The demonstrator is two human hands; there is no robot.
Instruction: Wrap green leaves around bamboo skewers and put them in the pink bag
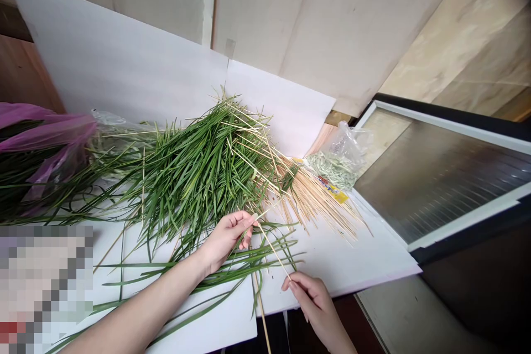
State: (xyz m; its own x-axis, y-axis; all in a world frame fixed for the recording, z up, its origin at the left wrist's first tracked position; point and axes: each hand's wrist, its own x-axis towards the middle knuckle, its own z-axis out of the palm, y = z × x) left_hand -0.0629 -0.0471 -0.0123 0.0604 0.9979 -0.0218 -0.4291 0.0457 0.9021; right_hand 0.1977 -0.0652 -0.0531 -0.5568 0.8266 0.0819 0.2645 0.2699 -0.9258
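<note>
My left hand (pixel 230 235) is closed in a pinch on a garlic chive, whose pale stem end (pixel 267 211) sticks out past the fingertips to the right. A thin bamboo skewer (pixel 274 249) runs from those fingertips down to my right hand (pixel 312 300), which grips its lower end. Whether the skewer's tip pierces the stem is too small to tell. Long loose green chive blades (pixel 224 274) lie under my left hand and trail to the left. Behind it rises a big heap of garlic chives (pixel 194 160) with several skewers stuck through it.
A spread of loose skewers (pixel 319 202) lies right of the heap, beside a yellow wrapper (pixel 338 195) and a clear bag (pixel 342 155). A purple bag (pixel 66 138) stands at the left. A framed ribbed-glass panel (pixel 456 171) borders the white table (pixel 365 265) at the right.
</note>
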